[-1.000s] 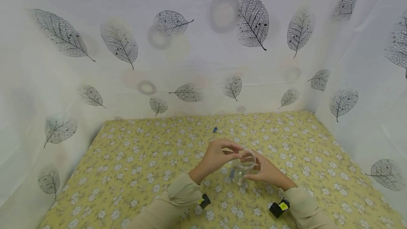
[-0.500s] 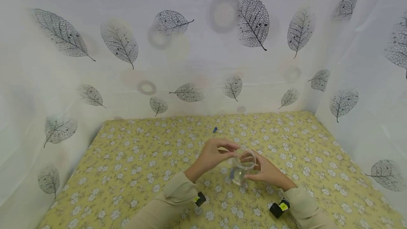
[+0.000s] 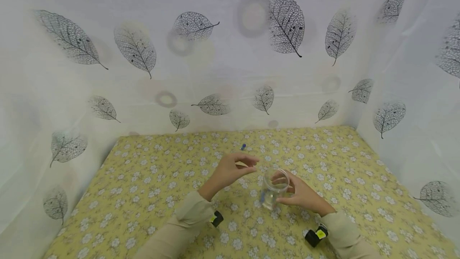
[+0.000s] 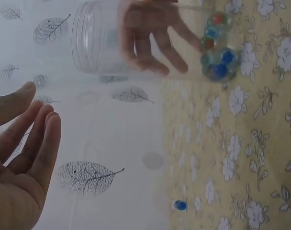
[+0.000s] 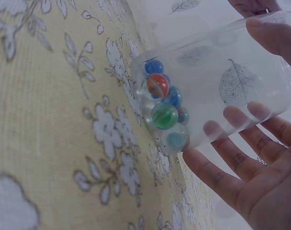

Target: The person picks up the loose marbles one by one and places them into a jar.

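Observation:
My right hand (image 3: 303, 195) holds a clear plastic jar (image 3: 268, 193), thumb on one side and fingers spread along the other. The jar stands roughly upright, its lidless mouth facing up. Several glass marbles lie in its bottom; the right wrist view shows a red-and-white one (image 5: 157, 86), a green one (image 5: 164, 115) and blue ones (image 5: 153, 67). To the left of the jar's rim, my left hand (image 3: 230, 171) hangs in the air, apart from the jar. Its fingers (image 4: 49, 143) are loosely bent, thumb near the fingertips, with nothing seen between them.
A lone blue marble (image 3: 243, 146) lies on the floral yellow tablecloth (image 3: 161, 183), farther back than both hands. White curtains (image 3: 230, 71) with a leaf print surround the table at the back and sides. Black wrist cameras (image 3: 316, 236) sit under both wrists.
My left hand has drawn away from the jar's rim, moving left. The right hand and the jar have stayed in place, and so has the lone blue marble.

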Available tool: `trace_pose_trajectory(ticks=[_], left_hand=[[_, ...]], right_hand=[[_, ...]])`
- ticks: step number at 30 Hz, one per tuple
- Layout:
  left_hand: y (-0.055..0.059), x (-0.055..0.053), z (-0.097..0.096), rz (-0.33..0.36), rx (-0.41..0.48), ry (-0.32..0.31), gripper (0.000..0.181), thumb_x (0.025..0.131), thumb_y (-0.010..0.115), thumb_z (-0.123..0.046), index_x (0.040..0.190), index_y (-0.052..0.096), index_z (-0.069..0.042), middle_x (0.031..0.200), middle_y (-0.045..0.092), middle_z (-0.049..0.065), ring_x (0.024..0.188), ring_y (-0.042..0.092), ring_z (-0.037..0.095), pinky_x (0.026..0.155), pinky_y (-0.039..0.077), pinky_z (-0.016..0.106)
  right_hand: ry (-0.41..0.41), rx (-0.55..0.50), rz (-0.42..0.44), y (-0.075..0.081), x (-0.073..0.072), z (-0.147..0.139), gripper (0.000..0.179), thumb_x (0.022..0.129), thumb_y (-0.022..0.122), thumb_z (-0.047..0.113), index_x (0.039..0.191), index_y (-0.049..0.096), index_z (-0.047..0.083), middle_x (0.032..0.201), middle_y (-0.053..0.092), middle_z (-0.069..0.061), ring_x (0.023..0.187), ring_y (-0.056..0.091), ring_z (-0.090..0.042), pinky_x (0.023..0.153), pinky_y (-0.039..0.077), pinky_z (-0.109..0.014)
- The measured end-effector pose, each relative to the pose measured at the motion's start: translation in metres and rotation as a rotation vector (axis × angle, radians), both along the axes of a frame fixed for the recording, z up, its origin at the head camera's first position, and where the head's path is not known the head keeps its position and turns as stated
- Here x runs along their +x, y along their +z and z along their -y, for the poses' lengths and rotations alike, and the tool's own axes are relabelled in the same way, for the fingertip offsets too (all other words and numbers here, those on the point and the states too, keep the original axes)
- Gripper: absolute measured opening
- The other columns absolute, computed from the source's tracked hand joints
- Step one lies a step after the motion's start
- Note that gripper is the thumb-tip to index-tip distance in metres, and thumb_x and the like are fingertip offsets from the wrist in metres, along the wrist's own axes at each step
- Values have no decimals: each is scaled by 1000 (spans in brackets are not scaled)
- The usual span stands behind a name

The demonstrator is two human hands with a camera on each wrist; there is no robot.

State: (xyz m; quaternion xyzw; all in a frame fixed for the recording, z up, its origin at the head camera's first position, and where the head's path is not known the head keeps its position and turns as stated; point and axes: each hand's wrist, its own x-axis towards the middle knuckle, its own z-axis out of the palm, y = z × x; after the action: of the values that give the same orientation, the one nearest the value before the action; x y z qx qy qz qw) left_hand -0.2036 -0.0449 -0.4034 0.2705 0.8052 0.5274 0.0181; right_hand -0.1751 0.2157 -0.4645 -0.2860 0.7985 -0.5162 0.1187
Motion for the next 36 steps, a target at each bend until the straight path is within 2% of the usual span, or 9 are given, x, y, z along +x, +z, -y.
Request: trace_pose_trajectory(ticks=[3, 7, 13, 17, 21, 28, 36], left_hand=[[0, -7, 8, -18, -14, 28, 24, 84, 70, -13, 109, 70, -10, 102, 70, 9, 90, 65, 18, 76, 56, 19], [-3, -18, 18, -35, -62, 85, 24, 84, 70, -12, 108, 70, -12, 102, 69, 9, 90, 65, 17, 76, 55, 18], [-12, -38, 30, -52, -137, 136, 24, 83, 71, -12, 107, 70, -12, 101, 70, 9, 90, 65, 18, 76, 56, 21], [-18, -48, 34, -68, -168, 149, 23, 83, 70, -10, 107, 70, -10, 100, 69, 12, 88, 65, 18, 75, 56, 23], [-23, -59, 34, -66, -190, 158, 23, 84, 71, -12, 106, 70, -7, 100, 69, 14, 86, 64, 19, 76, 56, 26], [-36, -83, 33, -51, -247, 180, 23, 84, 70, -11, 105, 70, -3, 96, 70, 9, 88, 65, 20, 75, 56, 28], [-47, -101, 30, -56, -264, 155, 22, 84, 70, -11, 104, 70, -3, 101, 70, 10, 90, 65, 22, 81, 55, 34]], right_hand=[[-4, 1, -2, 0, 0, 0, 61, 87, 67, 10, 137, 35, 0, 132, 45, -23, 119, 46, -46, 90, 49, -21], [-9, 7, -4, 0, 1, 0, 61, 86, 67, 11, 137, 36, 1, 132, 45, -23, 119, 46, -46, 91, 49, -20], [-9, 15, -12, 1, 1, 0, 59, 87, 67, 11, 136, 36, 1, 132, 46, -23, 119, 46, -44, 93, 50, -32], [-6, 15, -18, 1, 1, 1, 58, 87, 67, 10, 136, 37, 1, 131, 46, -23, 119, 47, -45, 93, 50, -38], [-3, 8, -15, 0, 0, 1, 58, 86, 67, 10, 135, 37, 1, 131, 46, -23, 119, 46, -45, 93, 50, -34], [-14, 26, -6, 0, 0, 3, 62, 87, 67, 11, 138, 35, 0, 132, 46, -22, 119, 48, -41, 91, 51, -30], [-14, 12, 11, 3, 1, 6, 66, 87, 67, 10, 140, 31, -3, 132, 45, -24, 119, 46, -47, 90, 49, -21]])
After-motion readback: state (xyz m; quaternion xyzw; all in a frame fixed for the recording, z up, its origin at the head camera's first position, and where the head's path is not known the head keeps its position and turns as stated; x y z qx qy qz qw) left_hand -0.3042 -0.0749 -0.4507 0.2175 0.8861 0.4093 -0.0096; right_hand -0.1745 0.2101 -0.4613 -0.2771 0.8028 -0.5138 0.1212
